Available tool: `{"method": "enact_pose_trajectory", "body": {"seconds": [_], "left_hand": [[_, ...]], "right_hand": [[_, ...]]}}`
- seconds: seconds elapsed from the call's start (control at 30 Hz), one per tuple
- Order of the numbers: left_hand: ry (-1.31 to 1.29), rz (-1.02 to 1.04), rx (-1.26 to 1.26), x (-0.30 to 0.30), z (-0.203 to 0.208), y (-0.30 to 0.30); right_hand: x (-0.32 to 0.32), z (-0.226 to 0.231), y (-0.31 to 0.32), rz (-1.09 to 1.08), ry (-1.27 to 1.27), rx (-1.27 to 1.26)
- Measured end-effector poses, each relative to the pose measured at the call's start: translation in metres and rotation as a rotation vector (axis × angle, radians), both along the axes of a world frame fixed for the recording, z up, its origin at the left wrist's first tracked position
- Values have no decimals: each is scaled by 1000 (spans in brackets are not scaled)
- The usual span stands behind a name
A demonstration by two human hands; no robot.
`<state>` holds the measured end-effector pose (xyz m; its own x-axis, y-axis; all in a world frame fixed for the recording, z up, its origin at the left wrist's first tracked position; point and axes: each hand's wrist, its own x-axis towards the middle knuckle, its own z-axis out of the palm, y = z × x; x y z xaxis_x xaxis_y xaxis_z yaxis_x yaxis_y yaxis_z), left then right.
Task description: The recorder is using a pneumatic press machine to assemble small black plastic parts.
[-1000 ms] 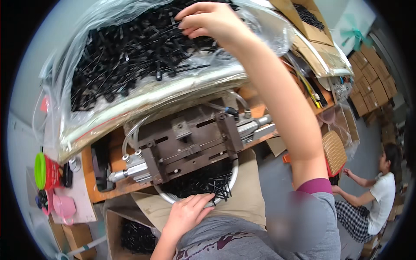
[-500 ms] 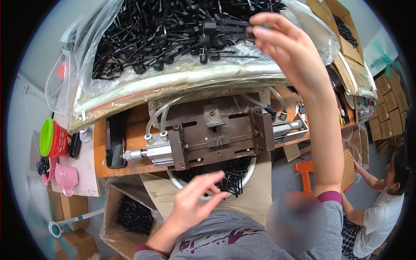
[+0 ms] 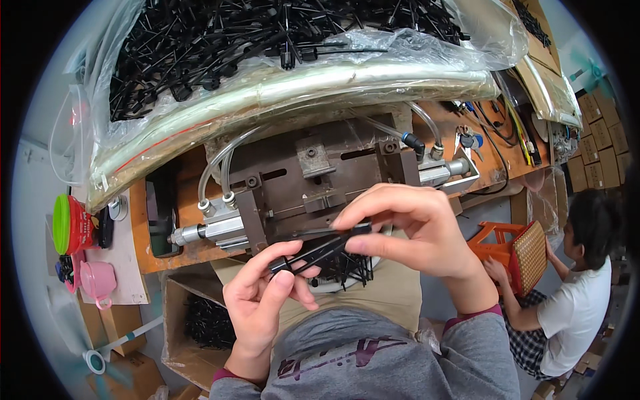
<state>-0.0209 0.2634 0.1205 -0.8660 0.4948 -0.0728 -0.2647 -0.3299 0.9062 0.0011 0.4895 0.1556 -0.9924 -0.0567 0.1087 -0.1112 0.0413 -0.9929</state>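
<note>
In front of my chest, both hands meet over black plastic strips with blocky heads, which look like cable ties (image 3: 319, 253). My left hand (image 3: 257, 297) is closed on a blocky head at their left end, between thumb and fingers. My right hand (image 3: 420, 233) pinches the other end between thumb and fingertips. Just beyond the hands sits a dark metal clamping fixture (image 3: 280, 213) with air cylinders at both sides. Below the hands, a white-rimmed bowl (image 3: 327, 289) in my lap holds more black pieces, partly hidden.
A plastic-lined heap of black ties (image 3: 200, 50) fills the far side. Clear air hoses (image 3: 220, 160) arch over the fixture. A phone (image 3: 162, 213), a pink cup (image 3: 98, 280) and a carton (image 3: 177, 320) are left. At right, another person (image 3: 567, 293) holds an orange stool (image 3: 513, 250).
My right hand has come down from the heap to my left hand. Both hands now hold the black ties, and the left fingers have closed. The view has shifted slightly.
</note>
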Motion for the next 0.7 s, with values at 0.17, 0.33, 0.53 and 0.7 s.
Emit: {"method": "enact_pose_trajectory", "body": {"seconds": [0.17, 0.33, 0.53, 0.7], "left_hand": [[142, 158, -114, 3, 0, -7], [186, 236, -104, -1, -3, -9], [231, 285, -125, 0, -7, -4], [211, 301, -105, -1, -6, -3]], "right_hand": [[10, -10, 4, -334, 443, 487], [18, -49, -15, -337, 754, 867], [21, -84, -40, -269, 687, 1043], [17, -91, -43, -308, 657, 1060]]}}
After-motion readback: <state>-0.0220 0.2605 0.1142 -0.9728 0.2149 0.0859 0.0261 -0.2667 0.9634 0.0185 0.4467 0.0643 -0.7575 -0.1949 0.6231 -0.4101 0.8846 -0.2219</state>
